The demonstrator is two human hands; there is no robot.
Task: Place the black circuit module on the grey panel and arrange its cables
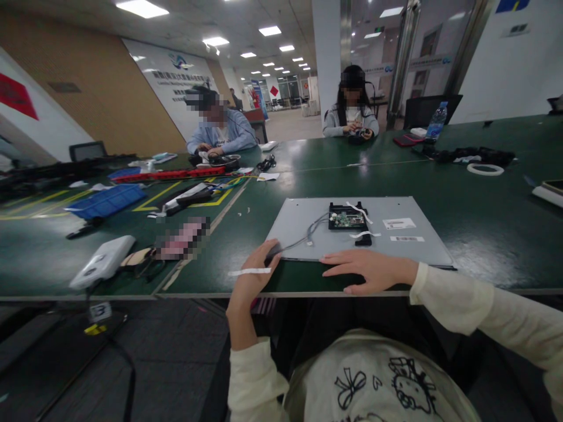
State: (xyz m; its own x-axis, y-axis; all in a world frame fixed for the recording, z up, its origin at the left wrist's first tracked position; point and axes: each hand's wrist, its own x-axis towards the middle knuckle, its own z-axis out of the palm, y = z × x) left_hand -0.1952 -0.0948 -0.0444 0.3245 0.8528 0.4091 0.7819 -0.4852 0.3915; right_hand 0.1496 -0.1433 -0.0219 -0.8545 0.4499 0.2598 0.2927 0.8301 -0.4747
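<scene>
A flat grey metal panel (303, 214) lies on the green table before me. Near its middle sits a green circuit board (347, 219) in a black bracket, with strips of white tape (364, 235) stuck about it. From the board a grey cable (303, 239) runs to the panel's near left corner. There my left hand (251, 275), a white strip stuck across its back, has finger and thumb closed around the cable's dark end. My right hand (369, 269) lies with fingers spread along the panel's front edge and holds nothing.
To the left are a white power bank (103, 261), a blurred pink object (182, 239) and a blue basket (105, 202). A tape roll (485, 169) and a water bottle (436, 122) stand at right. Two co-workers (226, 126) sit across the table.
</scene>
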